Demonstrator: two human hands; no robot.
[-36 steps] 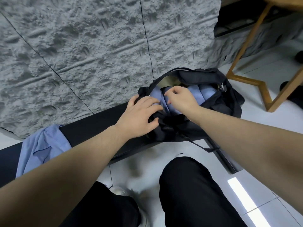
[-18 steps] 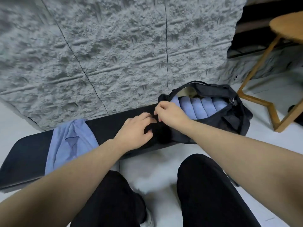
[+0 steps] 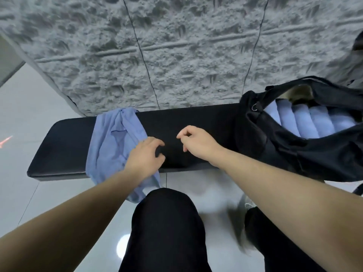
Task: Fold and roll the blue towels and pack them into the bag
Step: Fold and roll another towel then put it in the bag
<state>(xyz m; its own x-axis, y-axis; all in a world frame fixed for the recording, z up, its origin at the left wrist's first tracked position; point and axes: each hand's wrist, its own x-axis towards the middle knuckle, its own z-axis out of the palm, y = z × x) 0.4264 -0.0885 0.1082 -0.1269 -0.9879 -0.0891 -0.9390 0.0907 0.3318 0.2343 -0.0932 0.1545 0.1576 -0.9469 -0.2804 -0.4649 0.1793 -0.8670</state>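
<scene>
The black bag (image 3: 290,154) is sitting open at the right end of the black bench (image 3: 64,154), and rolled blue towels (image 3: 310,124) are lying side by side inside it. One loose blue towel (image 3: 112,146) is lying crumpled across the bench, its near edge hanging over the front. Your left hand (image 3: 144,156) is resting on that towel's right edge with fingers loosely curled, gripping nothing. Your right hand (image 3: 196,143) is hovering over bare bench, fingers loosely bent and holding nothing.
</scene>
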